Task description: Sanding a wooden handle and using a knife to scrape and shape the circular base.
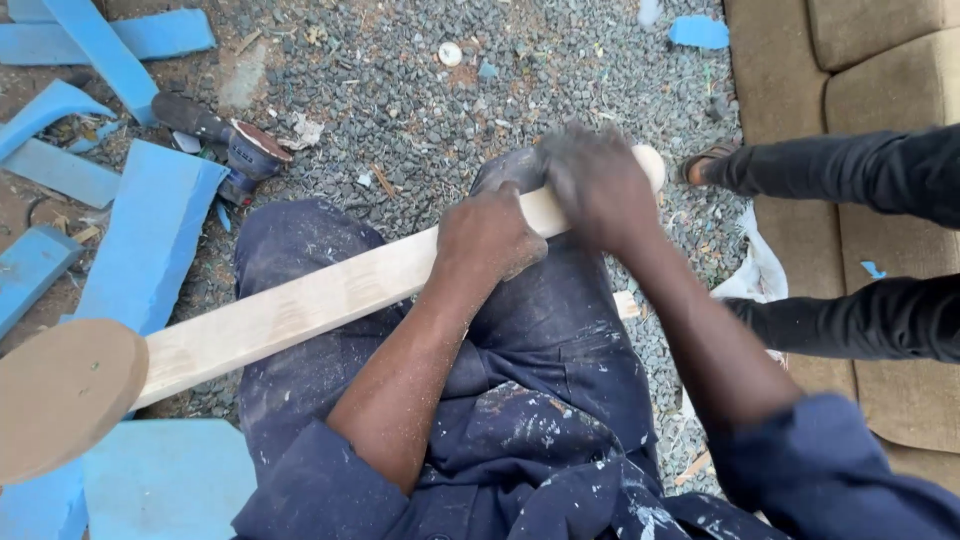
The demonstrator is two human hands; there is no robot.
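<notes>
Wooden plank [300, 305] lies across the person's lap, left hand [487, 237] clenched around it, blurred right hand [597, 185] gripping near its rounded end. Blue foam pieces [150, 235] litter the grey gravel [420, 90]; a tan sofa [860, 60] stands beside.

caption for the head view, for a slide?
Seated person's left hand and right hand grip a pale wooden plank across their lap, over gravel.

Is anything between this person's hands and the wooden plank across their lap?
Nothing visible is. The left hand grips the pale wooden plank directly around its middle. The right hand, blurred, lies on the plank's rounded far end; whether something thin is held under it cannot be told.
</notes>
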